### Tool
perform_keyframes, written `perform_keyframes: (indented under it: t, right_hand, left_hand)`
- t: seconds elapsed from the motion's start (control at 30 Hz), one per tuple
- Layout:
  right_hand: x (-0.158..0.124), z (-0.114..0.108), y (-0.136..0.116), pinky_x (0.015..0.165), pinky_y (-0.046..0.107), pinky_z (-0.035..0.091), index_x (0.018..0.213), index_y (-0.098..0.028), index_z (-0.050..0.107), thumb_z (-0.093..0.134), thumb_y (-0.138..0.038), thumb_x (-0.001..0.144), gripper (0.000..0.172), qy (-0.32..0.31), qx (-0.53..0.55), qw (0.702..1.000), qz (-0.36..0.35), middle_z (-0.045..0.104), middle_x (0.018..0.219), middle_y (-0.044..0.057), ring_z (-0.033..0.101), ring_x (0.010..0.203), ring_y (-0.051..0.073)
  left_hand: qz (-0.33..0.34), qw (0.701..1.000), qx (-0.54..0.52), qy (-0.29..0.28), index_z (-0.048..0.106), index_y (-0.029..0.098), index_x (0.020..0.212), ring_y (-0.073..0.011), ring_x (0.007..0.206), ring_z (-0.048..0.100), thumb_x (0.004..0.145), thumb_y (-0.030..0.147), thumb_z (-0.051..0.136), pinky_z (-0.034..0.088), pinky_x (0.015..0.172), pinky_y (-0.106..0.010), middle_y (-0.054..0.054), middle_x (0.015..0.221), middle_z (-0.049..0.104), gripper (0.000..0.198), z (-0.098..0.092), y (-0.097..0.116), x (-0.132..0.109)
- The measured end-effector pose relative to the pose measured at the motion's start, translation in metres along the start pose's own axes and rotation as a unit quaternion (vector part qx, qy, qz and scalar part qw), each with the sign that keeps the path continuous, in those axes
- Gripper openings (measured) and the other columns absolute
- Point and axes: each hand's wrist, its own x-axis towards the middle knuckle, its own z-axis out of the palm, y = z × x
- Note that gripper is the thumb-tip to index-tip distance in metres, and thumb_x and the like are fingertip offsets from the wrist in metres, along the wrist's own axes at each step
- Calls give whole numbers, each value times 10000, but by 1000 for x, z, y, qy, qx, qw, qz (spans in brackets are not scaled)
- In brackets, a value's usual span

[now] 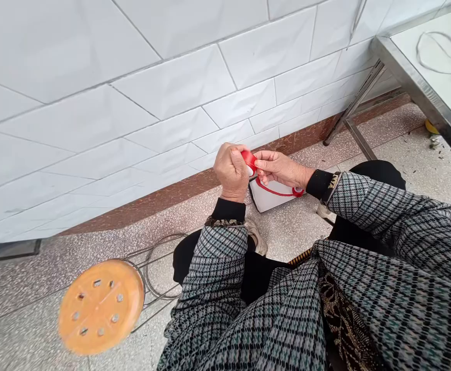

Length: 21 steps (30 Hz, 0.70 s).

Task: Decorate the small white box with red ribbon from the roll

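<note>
My left hand point(232, 172) is closed around a roll of red ribbon point(249, 158), with a bit of its white core showing. At the roll's right edge, my right hand point(277, 167) pinches the red band between thumb and fingers. Below my right hand, a narrow red strip point(273, 191) curves down to a small red ring-shaped roll point(298, 191). Under both hands, a white flat-topped box point(266, 202) with a dark edge rests on the floor. My fingers hide part of the ribbon.
An orange round stool point(101, 306) with holes in its seat and metal legs stands at the lower left. White tiled wall point(179, 98) rises in front. At the right is a metal-edged table point(422, 82) with a pale cord point(441, 54) on it.
</note>
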Motion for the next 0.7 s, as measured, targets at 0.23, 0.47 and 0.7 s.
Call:
perform_keyframes:
  t: [0.23, 0.47, 0.7]
  right_hand:
    - [1, 7, -9, 486, 138, 518, 809, -151, 601, 689, -141, 1003, 213, 65, -62, 996, 5, 644, 616, -45, 600, 470, 46]
    - [-1, 10, -15, 413, 147, 477, 771, -155, 607, 664, -194, 1027, 265, 37, -84, 995, 27, 690, 663, -22, 596, 444, 51]
    - [0, 9, -13, 397, 131, 412, 763, -177, 571, 677, -243, 1032, 296, 12, -98, 995, 15, 570, 472, -59, 525, 388, 59]
  left_hand:
    - [-10, 997, -31, 69, 722, 181, 733, -153, 871, 603, 1015, 155, 598, 476, 953, -270, -35, 840, 616, 310, -3, 0, 8]
    - [-16, 993, -52, 104, 732, 180, 773, -141, 898, 623, 1051, 262, 570, 484, 941, -266, -29, 878, 613, 332, 0, 4, 5]
    - [3, 989, -36, 140, 752, 187, 778, -131, 849, 619, 1083, 492, 471, 488, 865, -251, -38, 848, 658, 515, 7, 1, 5]
